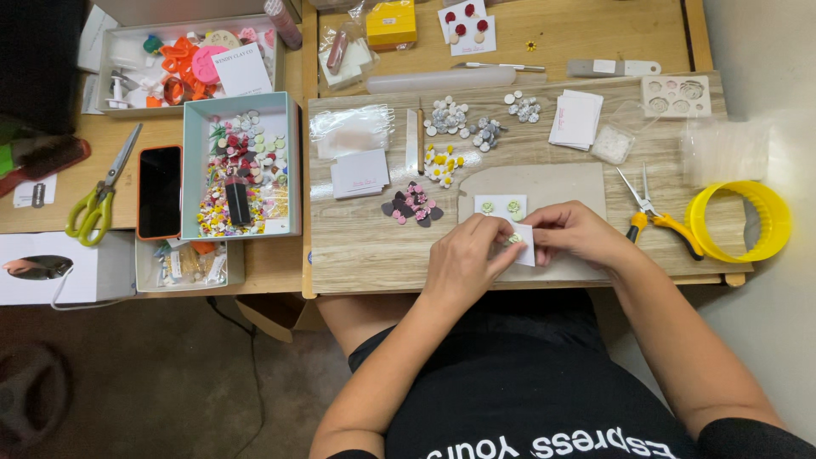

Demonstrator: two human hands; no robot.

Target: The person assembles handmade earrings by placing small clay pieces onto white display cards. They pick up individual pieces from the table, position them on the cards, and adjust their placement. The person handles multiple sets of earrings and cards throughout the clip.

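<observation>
At the desk's point(357, 255) six o'clock edge, the left hand point(463, 259) and right hand point(574, 234) pinch a small white earring card point(523, 245) between fingertips; a slip could crease it or drop its tiny flower stud.

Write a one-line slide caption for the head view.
Both hands, left hand and right hand, hold a small white card over a wooden board, beside yellow-handled pliers.

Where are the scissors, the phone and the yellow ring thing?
scissors point(100, 202): head view, on the pivot above the green handles.
phone point(159, 192): head view, middle of its dark screen.
yellow ring point(769, 204): head view, on its right rim.
</observation>
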